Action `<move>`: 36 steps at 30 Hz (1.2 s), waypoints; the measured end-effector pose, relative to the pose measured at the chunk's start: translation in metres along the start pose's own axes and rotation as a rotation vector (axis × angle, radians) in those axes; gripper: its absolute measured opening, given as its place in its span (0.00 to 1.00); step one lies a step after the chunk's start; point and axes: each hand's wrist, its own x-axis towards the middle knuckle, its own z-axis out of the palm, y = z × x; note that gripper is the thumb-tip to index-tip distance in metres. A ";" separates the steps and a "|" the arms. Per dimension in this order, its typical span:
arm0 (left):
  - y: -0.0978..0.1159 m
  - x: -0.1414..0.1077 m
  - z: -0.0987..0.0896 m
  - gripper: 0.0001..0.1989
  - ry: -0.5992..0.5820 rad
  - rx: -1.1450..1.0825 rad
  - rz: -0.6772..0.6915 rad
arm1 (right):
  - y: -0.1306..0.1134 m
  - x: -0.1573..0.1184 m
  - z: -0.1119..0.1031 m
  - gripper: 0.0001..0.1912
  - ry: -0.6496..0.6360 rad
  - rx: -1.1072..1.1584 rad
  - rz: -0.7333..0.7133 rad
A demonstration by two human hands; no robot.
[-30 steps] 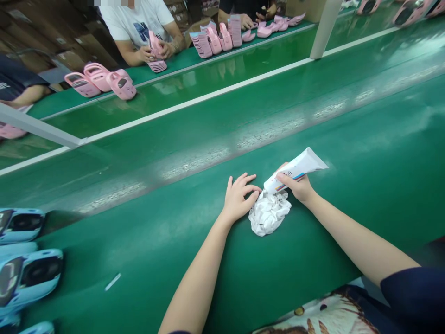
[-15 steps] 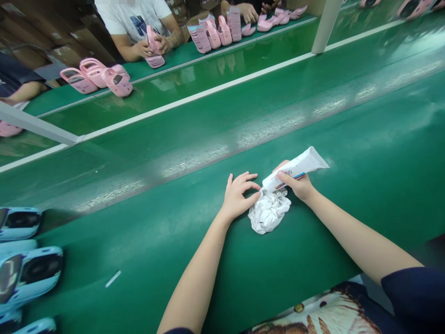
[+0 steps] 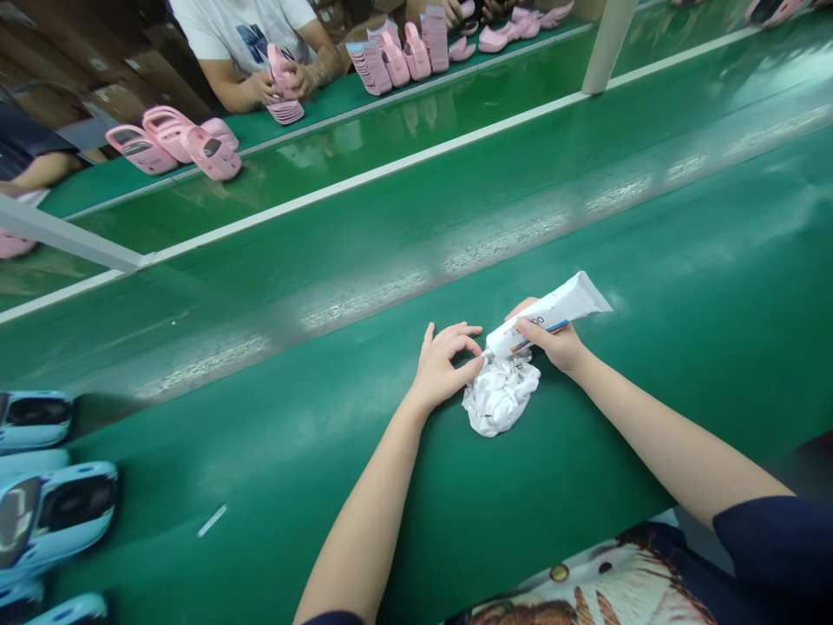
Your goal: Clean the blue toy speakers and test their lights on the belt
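My right hand (image 3: 553,340) is shut around a white squeeze tube (image 3: 547,317) with a coloured stripe, and the tube's narrow tip points down-left. That tip sits right by the curled fingertips of my left hand (image 3: 446,365), which rests on the green conveyor belt (image 3: 312,451) and holds nothing. Beneath the tip lies a crumpled white cloth (image 3: 500,398), touching the edge of my left hand and close under my right hand.
Pale blue clogs (image 3: 55,508) sit at the belt's lower left, and a small white strip (image 3: 212,521) lies on it. Beyond a white rail (image 3: 364,182) and post (image 3: 608,48), a co-worker (image 3: 240,35) handles pink clogs (image 3: 283,87) near stacked pink pieces (image 3: 368,68).
The tube has tilted in my right hand, its tip dropping lower and closer to my left fingertips. My left fingers have curled slightly. The surroundings have shifted a little in view.
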 end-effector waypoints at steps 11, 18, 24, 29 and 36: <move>0.002 0.000 -0.001 0.02 -0.012 0.001 -0.008 | -0.001 -0.001 0.000 0.20 0.045 -0.020 0.011; 0.002 0.000 -0.001 0.02 -0.010 0.003 -0.005 | 0.000 0.000 0.000 0.18 0.054 -0.004 -0.004; 0.001 0.000 0.000 0.02 0.000 -0.012 0.002 | 0.000 0.000 0.000 0.19 0.059 -0.005 0.002; 0.001 0.000 -0.001 0.01 -0.003 -0.021 -0.012 | 0.000 0.000 0.000 0.19 0.066 0.001 0.011; 0.002 -0.001 0.000 0.02 -0.001 -0.027 -0.016 | 0.000 0.000 0.000 0.19 0.090 -0.003 0.019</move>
